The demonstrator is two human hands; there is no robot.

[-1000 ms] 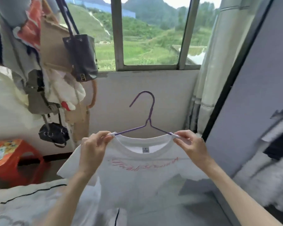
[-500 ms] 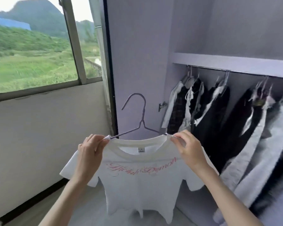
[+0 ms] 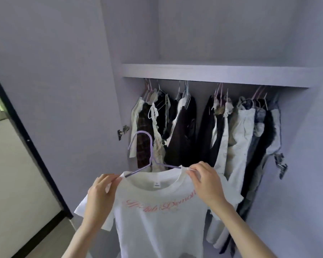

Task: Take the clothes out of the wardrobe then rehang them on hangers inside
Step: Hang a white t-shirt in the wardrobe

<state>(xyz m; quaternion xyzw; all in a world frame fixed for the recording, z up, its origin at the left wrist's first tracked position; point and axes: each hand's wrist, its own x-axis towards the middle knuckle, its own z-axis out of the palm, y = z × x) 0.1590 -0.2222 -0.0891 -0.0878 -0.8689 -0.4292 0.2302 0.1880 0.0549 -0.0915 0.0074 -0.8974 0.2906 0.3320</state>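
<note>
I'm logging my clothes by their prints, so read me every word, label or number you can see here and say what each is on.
White T-shirt, chest: pink cursive script, two words, too blurred to read for sure.
Neck tag inside the T-shirt's collar: small dark mark, too small to read.
Hanging clothes in the wardrobe: no readable text.

One view only, worn on your head, wide-angle with bent edges. You face straight into the open wardrobe [image 3: 231, 34], tilted slightly down. Your left hand [image 3: 101, 194] and right hand [image 3: 206, 183] sit close at bottom centre, forearms entering from the lower edge. Shelf [image 3: 213, 73] is at mid-height, hanging clothes [image 3: 203, 131] beyond your hands. Wardrobe door [image 3: 54, 90] fills the left.
</note>
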